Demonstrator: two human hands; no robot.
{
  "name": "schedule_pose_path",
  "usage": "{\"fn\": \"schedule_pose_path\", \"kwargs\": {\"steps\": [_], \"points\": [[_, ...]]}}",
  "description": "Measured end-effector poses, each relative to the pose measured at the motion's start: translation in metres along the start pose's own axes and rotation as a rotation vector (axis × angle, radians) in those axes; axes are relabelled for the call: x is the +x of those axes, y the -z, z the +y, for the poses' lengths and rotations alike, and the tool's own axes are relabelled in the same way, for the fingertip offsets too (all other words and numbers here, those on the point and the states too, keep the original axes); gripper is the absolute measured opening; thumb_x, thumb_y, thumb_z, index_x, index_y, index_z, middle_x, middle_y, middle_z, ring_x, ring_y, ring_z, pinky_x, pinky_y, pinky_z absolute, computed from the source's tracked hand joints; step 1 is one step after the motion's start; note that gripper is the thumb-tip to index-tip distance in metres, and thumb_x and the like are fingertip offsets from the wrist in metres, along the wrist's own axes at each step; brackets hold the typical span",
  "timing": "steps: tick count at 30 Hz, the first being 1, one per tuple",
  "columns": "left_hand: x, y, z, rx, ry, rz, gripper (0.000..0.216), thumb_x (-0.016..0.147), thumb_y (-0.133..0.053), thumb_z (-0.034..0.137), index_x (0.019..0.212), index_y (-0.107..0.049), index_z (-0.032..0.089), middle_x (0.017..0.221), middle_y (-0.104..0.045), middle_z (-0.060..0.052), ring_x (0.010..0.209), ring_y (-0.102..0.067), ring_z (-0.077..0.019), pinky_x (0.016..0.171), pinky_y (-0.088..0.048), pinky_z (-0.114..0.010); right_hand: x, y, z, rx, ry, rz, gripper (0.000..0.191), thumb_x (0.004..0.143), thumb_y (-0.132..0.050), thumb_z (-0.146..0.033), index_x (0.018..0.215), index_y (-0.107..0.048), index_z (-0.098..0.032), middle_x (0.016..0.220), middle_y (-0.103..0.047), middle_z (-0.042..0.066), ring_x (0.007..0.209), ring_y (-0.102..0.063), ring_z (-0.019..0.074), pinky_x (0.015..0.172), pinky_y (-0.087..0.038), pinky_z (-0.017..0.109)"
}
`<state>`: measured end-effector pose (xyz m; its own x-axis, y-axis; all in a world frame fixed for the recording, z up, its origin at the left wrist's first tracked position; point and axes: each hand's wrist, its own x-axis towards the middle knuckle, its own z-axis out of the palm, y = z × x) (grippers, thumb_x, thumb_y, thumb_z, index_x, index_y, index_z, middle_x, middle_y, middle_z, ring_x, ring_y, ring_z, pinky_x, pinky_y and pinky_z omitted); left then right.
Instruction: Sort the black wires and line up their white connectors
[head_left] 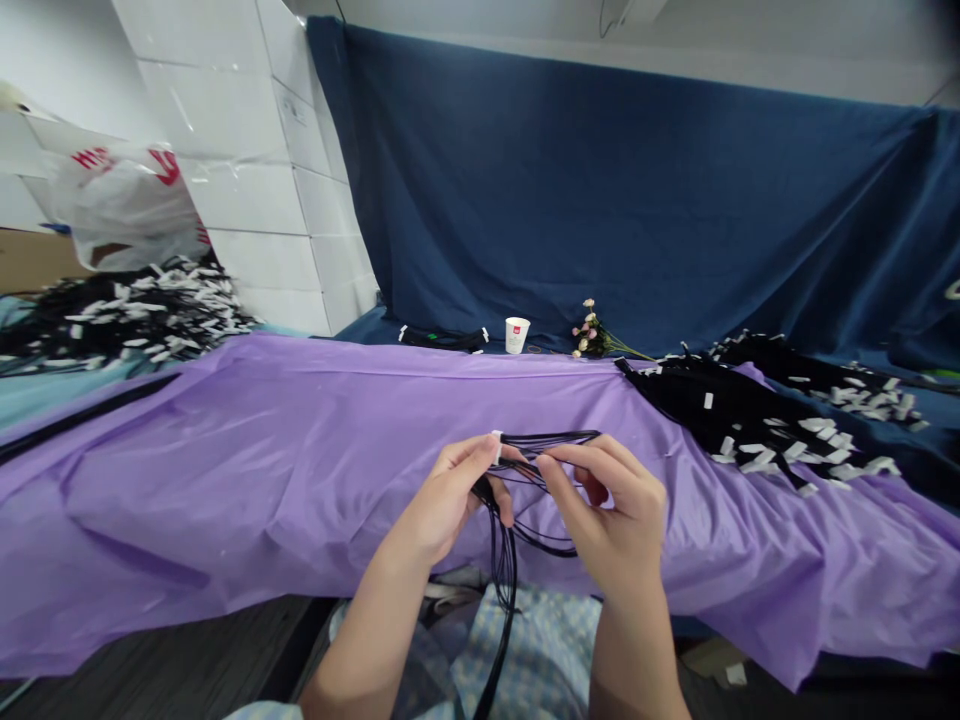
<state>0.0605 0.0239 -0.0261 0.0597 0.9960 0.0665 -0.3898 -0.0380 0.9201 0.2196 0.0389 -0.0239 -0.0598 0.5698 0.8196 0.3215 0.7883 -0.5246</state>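
My left hand (469, 490) pinches a white connector (497, 447) at one end of a bundle of thin black wires (551, 437). The wires loop across to my right hand (611, 500), whose thumb and forefinger are pressed together on some of them. More of the black wire bundle hangs below my left hand and runs down over my lap. What my other left fingers press against is partly hidden.
A purple cloth (300, 450) covers the table. Black wire harnesses with white ends (750, 420) lie at right; another pile (127, 310) is at left. A paper cup (516, 336), flowers (589, 330) and a black bundle (442, 340) stand along the back, before a blue curtain (600, 200).
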Motion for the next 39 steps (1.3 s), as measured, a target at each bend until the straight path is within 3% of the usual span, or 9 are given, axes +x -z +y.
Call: {"fn": "schedule_pose_path", "kwargs": {"steps": [7, 12, 17, 26, 31, 34, 39], "points": [[-0.001, 0.001, -0.004, 0.043, 0.006, -0.073, 0.038, 0.081, -0.067, 0.050, 0.089, -0.072, 0.013, 0.080, -0.071, -0.005, 0.045, -0.061, -0.0128, 0.050, -0.043, -0.024, -0.002, -0.003, 0.003, 0.009, 0.065, 0.027, 0.008, 0.083, -0.070, -0.011, 0.086, -0.073, -0.018, 0.069, -0.058, 0.000, 0.057, -0.050, 0.0080, 0.047, -0.037, 0.020], [-0.003, 0.000, -0.003, 0.041, 0.013, -0.111, 0.040, 0.082, -0.065, 0.052, 0.090, -0.072, 0.014, 0.059, -0.065, -0.001, 0.043, -0.060, -0.0133, 0.050, -0.043, -0.023, -0.001, 0.001, 0.000, 0.018, 0.037, 0.023, 0.009, 0.085, -0.067, -0.011, 0.086, -0.072, -0.019, 0.072, -0.060, 0.000, 0.059, -0.051, 0.0097, 0.049, -0.039, 0.023], [-0.002, 0.002, -0.004, 0.088, 0.010, -0.133, 0.041, 0.085, -0.061, 0.053, 0.092, -0.073, 0.015, 0.075, -0.072, -0.006, 0.045, -0.061, -0.0128, 0.052, -0.044, -0.024, -0.001, 0.002, -0.002, 0.015, -0.002, -0.001, 0.007, 0.086, -0.066, -0.013, 0.084, -0.070, -0.019, 0.072, -0.060, 0.001, 0.060, -0.051, 0.0112, 0.049, -0.039, 0.025], [-0.002, 0.006, -0.005, 0.121, 0.001, -0.176, 0.042, 0.089, -0.055, 0.054, 0.096, -0.073, 0.016, 0.080, -0.073, -0.007, 0.046, -0.061, -0.0115, 0.054, -0.043, -0.024, -0.002, 0.001, -0.001, 0.030, 0.014, -0.013, 0.008, 0.087, -0.065, -0.014, 0.085, -0.070, -0.019, 0.073, -0.062, 0.002, 0.061, -0.053, 0.0120, 0.050, -0.040, 0.025], [-0.003, 0.007, -0.005, 0.134, 0.010, -0.152, 0.043, 0.087, -0.057, 0.055, 0.094, -0.073, 0.015, 0.063, -0.068, -0.004, 0.047, -0.061, -0.0136, 0.053, -0.042, -0.024, -0.001, 0.000, 0.000, 0.052, 0.009, -0.026, 0.009, 0.086, -0.064, -0.013, 0.084, -0.070, -0.019, 0.071, -0.061, 0.001, 0.059, -0.051, 0.0114, 0.048, -0.038, 0.024], [-0.003, 0.007, -0.002, 0.081, 0.000, -0.099, 0.042, 0.083, -0.063, 0.054, 0.090, -0.073, 0.014, 0.054, -0.064, -0.003, 0.045, -0.060, -0.0149, 0.053, -0.042, -0.025, 0.000, 0.006, 0.007, 0.104, -0.049, -0.075, 0.006, 0.085, -0.067, -0.016, 0.089, -0.070, -0.020, 0.072, -0.061, 0.000, 0.061, -0.051, 0.0112, 0.053, -0.042, 0.024], [-0.001, 0.008, 0.005, -0.073, -0.029, -0.018, 0.041, 0.076, -0.072, 0.052, 0.084, -0.071, 0.012, 0.085, -0.074, -0.010, 0.044, -0.061, -0.0144, 0.047, -0.045, -0.026, -0.001, 0.019, 0.025, 0.167, -0.280, -0.181, 0.017, 0.084, -0.070, -0.027, 0.099, -0.068, -0.020, 0.082, -0.065, 0.003, 0.077, -0.062, 0.0155, 0.074, -0.053, 0.029]]}}
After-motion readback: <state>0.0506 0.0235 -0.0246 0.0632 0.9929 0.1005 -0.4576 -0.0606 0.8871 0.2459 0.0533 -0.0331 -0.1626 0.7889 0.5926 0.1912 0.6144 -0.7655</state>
